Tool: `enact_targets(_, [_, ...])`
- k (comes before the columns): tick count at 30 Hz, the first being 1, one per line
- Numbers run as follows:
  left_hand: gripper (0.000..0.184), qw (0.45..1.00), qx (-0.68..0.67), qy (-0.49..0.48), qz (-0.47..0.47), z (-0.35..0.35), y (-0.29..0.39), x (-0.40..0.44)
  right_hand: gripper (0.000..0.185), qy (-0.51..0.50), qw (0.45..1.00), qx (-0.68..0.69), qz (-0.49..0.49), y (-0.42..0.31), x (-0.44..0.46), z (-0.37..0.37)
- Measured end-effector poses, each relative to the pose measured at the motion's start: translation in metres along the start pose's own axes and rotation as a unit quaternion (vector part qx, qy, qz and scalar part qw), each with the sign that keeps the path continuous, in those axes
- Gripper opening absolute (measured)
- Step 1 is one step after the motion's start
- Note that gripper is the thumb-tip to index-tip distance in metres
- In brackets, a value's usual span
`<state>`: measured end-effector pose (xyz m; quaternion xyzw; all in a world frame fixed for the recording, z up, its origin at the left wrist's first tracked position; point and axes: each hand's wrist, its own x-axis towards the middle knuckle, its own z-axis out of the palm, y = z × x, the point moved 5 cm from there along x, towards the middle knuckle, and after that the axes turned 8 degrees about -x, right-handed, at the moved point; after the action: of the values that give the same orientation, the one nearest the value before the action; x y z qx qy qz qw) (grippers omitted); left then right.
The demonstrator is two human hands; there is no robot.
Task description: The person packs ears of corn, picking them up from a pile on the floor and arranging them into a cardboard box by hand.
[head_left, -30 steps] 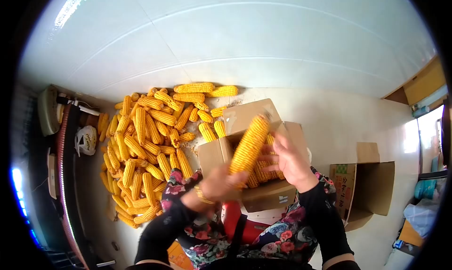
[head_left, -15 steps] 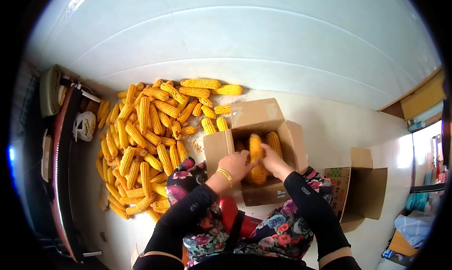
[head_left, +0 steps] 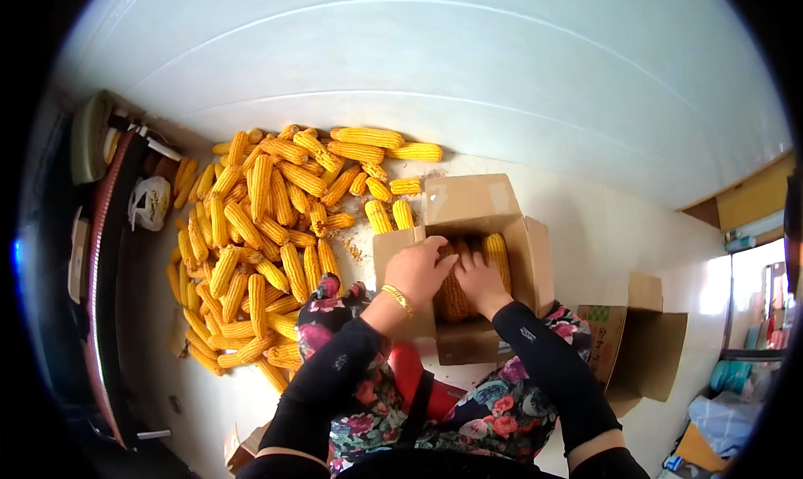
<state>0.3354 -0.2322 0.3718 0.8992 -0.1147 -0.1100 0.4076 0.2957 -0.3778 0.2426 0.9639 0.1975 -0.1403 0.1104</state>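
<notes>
An open cardboard box (head_left: pixel 535 262) stands before my knees with several yellow corn cobs inside. My left hand (head_left: pixel 418 272) reaches over the box's left wall, its fingers closed around the upper end of a corn cob (head_left: pixel 452 299) that lies lengthwise in the box. My right hand (head_left: pixel 483 282) is inside the box too, fingers stretched out and resting on the cobs beside it. Another cob (head_left: pixel 497 257) lies along the right inner wall. My hands partly hide the cobs beneath them.
A large heap of corn cobs (head_left: pixel 251 253) covers the floor to the left, with loose kernels (head_left: pixel 353 249) nearby. A second open box (head_left: pixel 644 345) stands at right. The tiled wall (head_left: pixel 468 69) rises behind. A white plastic bag (head_left: pixel 150 203) sits by the left furniture.
The corn cob held upright between both hands has gone down into the box. My right hand has moved from the cob's side to lie over the cobs. The view has shifted slightly.
</notes>
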Motion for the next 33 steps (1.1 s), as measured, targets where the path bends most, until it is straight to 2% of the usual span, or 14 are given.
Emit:
enact_targets(2, [0.038,1.0,-0.004,0.009,0.014,-0.001,0.004,0.005,0.042,0.183,0.971,-0.097,-0.116,-0.009,0.012,0.009])
enact_targets(4, [0.038,0.999,-0.024,0.023,0.012,-0.005,0.004,0.008,0.044,0.217,0.961,0.053,-0.161,-0.014,0.025,0.013])
enact_targets(8, [0.035,0.999,-0.022,0.022,0.008,-0.007,0.004,0.014,0.05,0.046,0.825,0.544,-0.145,-0.028,0.039,0.02])
enact_targets(11, [0.034,1.0,-0.02,0.01,0.019,-0.004,0.001,0.014,0.054,-0.019,0.775,0.613,-0.149,-0.03,0.041,0.023])
enact_targets(14, [0.033,1.0,-0.016,-0.003,0.015,-0.007,0.002,0.016,0.053,0.051,0.89,0.408,-0.197,-0.02,0.036,0.03])
enact_targets(17, [0.033,1.0,-0.017,0.004,0.021,-0.012,0.003,0.015,0.052,0.121,0.947,0.173,-0.242,-0.012,0.041,0.052])
enact_targets(18, [0.034,0.999,-0.021,0.005,0.025,-0.012,0.002,0.015,0.051,0.236,0.936,-0.087,-0.247,-0.015,0.04,0.072])
enact_targets(19, [0.034,0.999,-0.024,0.007,0.027,-0.013,0.002,0.014,0.051,0.235,0.934,-0.091,-0.251,-0.015,0.034,0.072])
enact_targets(22, [0.034,1.0,-0.003,0.007,0.027,-0.013,0.0,0.014,0.05,-0.026,0.977,-0.082,-0.194,-0.005,0.022,0.085])
enact_targets(24, [0.034,0.999,-0.011,0.016,0.034,-0.014,-0.001,0.013,0.051,-0.249,0.966,0.045,-0.042,0.012,0.003,0.018])
enact_targets(25, [0.033,0.999,-0.014,0.022,0.039,-0.015,0.0,0.012,0.051,-0.253,0.966,0.04,-0.038,0.02,0.002,0.016])
enact_targets(27, [0.032,0.999,-0.023,0.02,0.044,-0.018,0.002,0.012,0.049,-0.267,0.921,0.246,0.143,0.043,0.0,0.015])
enact_targets(30, [0.033,0.999,-0.014,0.018,0.037,-0.021,0.006,0.012,0.038,-0.162,0.858,0.473,0.119,0.033,0.017,0.103])
enact_targets(33, [0.032,0.999,-0.009,0.012,0.042,-0.014,0.005,0.015,0.047,-0.181,0.782,0.585,0.121,-0.018,0.019,0.105])
